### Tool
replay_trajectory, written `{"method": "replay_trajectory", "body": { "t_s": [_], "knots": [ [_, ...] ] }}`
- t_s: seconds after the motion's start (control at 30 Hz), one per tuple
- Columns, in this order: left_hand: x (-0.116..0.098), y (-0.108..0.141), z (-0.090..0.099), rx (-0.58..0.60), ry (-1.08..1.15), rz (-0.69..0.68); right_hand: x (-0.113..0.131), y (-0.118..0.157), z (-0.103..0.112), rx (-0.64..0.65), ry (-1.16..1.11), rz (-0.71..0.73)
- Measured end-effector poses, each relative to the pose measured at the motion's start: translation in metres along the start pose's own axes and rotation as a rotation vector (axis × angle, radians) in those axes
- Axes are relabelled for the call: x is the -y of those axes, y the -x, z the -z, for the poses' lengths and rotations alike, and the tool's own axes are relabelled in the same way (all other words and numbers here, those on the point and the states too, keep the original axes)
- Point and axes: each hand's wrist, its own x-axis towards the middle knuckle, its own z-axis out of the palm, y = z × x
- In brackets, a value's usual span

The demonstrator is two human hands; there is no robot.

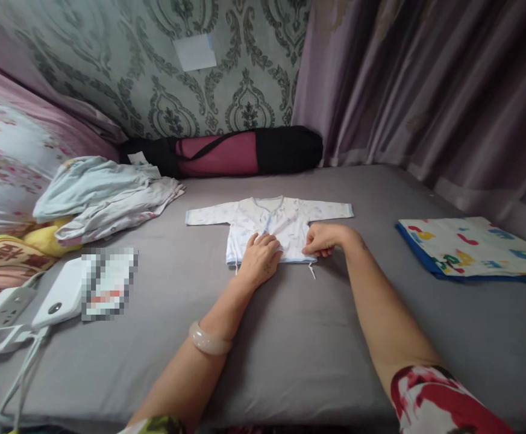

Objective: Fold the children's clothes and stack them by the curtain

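Evidently, the left hand (pixel 261 258) steadies, the right hand (pixel 327 239) works an edge.
The left lies palm-down, fingers loosely spread, probably keeping the white long-sleeved fabric shirt (pixel 290 226) with pale-blue trim flat; the right's curled fingers seem to pinch its side near the hem. It lies outspread on the grey fabric sheet (pixel 308 355), sleeves straight.

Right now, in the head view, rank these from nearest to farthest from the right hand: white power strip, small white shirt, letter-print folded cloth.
From the right hand:
1. Small white shirt: touching it.
2. Letter-print folded cloth: off to the right.
3. White power strip: at the far left.
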Motion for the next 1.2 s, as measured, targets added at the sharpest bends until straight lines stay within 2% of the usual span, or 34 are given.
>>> {"method": "replay_trajectory", "body": {
  "t_s": [0.07, 0.2, 0.27, 0.37, 0.53, 0.73, 0.83, 0.97, 1.2],
  "knots": [
    [-0.002, -0.001, 0.001, 0.0, -0.014, 0.016, 0.006, -0.004, 0.002, -0.141, -0.047, 0.078],
    [-0.004, -0.002, 0.002, 0.004, -0.034, 0.054, 0.03, -0.026, 0.013, -0.535, -0.023, 0.238],
    [-0.003, -0.001, 0.002, 0.01, -0.045, 0.066, 0.044, -0.042, 0.019, -0.625, 0.041, 0.3],
    [-0.002, 0.0, 0.001, 0.017, -0.044, 0.07, 0.059, -0.064, 0.028, -0.602, 0.179, 0.331],
    [0.001, 0.001, -0.002, 0.001, -0.028, 0.094, 0.069, -0.083, 0.038, -0.357, 0.416, 0.316],
    [0.0, 0.001, 0.0, 0.027, 0.016, 0.125, 0.069, -0.096, 0.046, -0.305, 0.482, 0.349],
    [-0.001, 0.0, 0.003, 0.077, 0.052, 0.164, 0.069, -0.1, 0.048, -0.359, 0.433, 0.373],
    [0.001, 0.0, 0.003, 0.129, 0.107, 0.221, 0.068, -0.104, 0.042, -0.508, 0.383, 0.371],
    [0.005, -0.001, -0.002, 0.173, 0.115, 0.245, 0.065, -0.108, 0.001, -0.737, 0.322, 0.29]
  ]
}}
